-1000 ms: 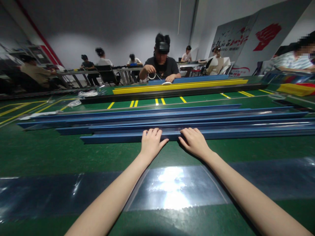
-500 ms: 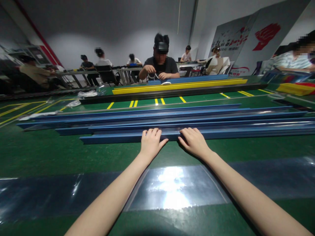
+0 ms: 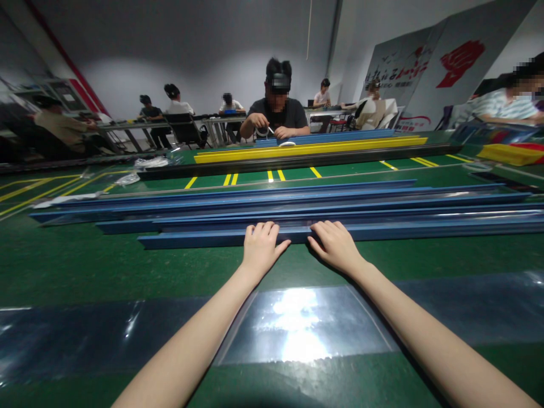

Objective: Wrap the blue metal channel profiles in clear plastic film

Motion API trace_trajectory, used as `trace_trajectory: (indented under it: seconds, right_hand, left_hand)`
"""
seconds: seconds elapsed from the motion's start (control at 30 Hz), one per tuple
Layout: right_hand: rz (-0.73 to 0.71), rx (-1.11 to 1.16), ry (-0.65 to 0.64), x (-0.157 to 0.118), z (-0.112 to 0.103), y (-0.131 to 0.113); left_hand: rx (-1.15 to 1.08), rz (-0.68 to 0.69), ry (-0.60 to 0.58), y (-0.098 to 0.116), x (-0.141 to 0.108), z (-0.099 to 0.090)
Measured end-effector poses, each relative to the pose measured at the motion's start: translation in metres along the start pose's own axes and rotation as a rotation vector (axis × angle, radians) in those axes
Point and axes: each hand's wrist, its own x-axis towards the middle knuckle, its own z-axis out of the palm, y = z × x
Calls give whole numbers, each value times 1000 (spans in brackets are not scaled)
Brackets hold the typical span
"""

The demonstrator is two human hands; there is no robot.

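Note:
My left hand (image 3: 262,245) lies over the front blue plastic strip (image 3: 191,240), its fingers curled across the top edge and its thumb out to the right on the near side. A short gap away, my right hand (image 3: 334,242) grips the same long strip, fingers bent over the edge and thumb pointing left. The fingertips of both hands are partly hidden behind that edge. Just behind lie several more long blue strips (image 3: 127,214), roughly parallel. Under my forearms a clear plastic sheet (image 3: 242,334) stretches across the green table (image 3: 106,269) and reflects the light.
Farther back lie a black strip (image 3: 178,170) and a yellow strip (image 3: 310,149). Across the table sits a co-worker (image 3: 278,110), holding a white ring-shaped item. A crumpled clear bag (image 3: 151,163) is at left; a yellow tray (image 3: 504,153) stands at right. Several people sit beyond.

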Motion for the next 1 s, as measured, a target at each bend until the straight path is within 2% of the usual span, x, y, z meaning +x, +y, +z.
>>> trace_trajectory:
  seconds: [1.0]
  right_hand:
    - [-4,1,-6,0,0,1]
  left_hand:
    - [3,5,11,0,0,1]
